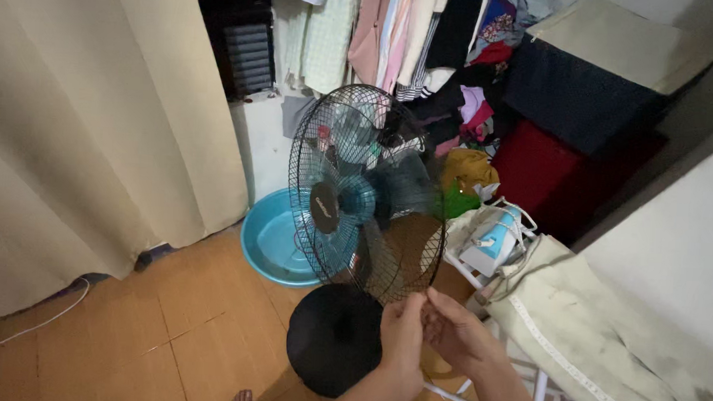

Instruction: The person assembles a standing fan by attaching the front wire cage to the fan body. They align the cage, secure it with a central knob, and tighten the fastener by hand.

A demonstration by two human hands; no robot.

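The pedestal fan (362, 194) is standing upright on the wooden floor (166, 328), its round black base (330, 336) resting directly in front of the person. The left hand (403, 327) and right hand (455, 329) are meeting at the lower rim of the black wire grille (311, 142), fingers closed and pinching the rim's bottom edge. The translucent blue blades (356, 200) are sitting inside the grille. A blue plastic basin (270, 241) is lying on the floor just behind the fan. An iron (495, 239) is resting to the right, near a padded board (599, 339). Clothes (404, 34) are hanging behind.
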